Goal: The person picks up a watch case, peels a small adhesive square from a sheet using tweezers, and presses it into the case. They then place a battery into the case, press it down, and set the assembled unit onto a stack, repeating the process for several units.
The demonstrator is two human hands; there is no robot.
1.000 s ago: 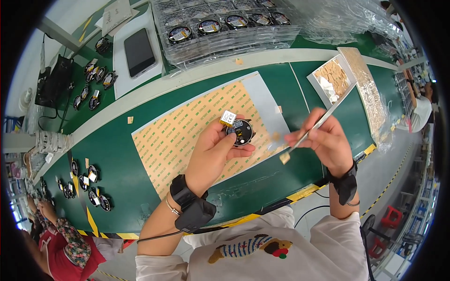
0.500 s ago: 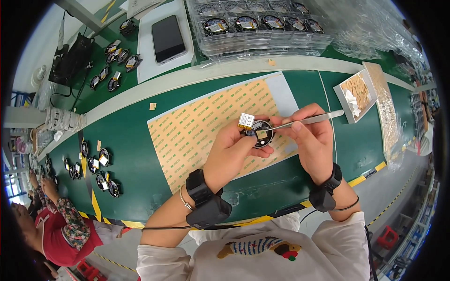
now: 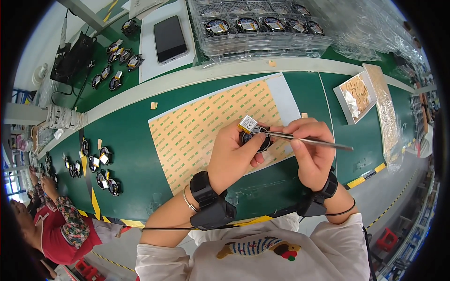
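Observation:
My left hand [image 3: 230, 157] is closed around a small round black device housing [image 3: 266, 144] with a circuit board inside. Its thumb presses over the housing's face and hides part of it. A silver-white battery [image 3: 249, 123] with a yellow edge sticks out at the housing's upper left. Between the thumb and fingers of my right hand [image 3: 313, 147] is a pair of metal tweezers [image 3: 328, 144], with the tips reaching the housing's upper right edge. Whether the tips grip anything is too small to tell. Beneath both hands lies a tan sheet with green print [image 3: 201, 129] on a white backing.
Several round housings with batteries [image 3: 104, 156] lie at left, more [image 3: 117, 55] behind the rail. A phone [image 3: 169, 39] and clear trays of housings [image 3: 262, 44] stand at the back. A white box of tan pieces [image 3: 355, 97] is at right. A co-worker [image 3: 61, 225] sits far left.
My right hand has turned the tweezers so their back end points lower right. My left thumb has moved over the housing's face, covering the tan square seen there earlier. The battery has tilted slightly.

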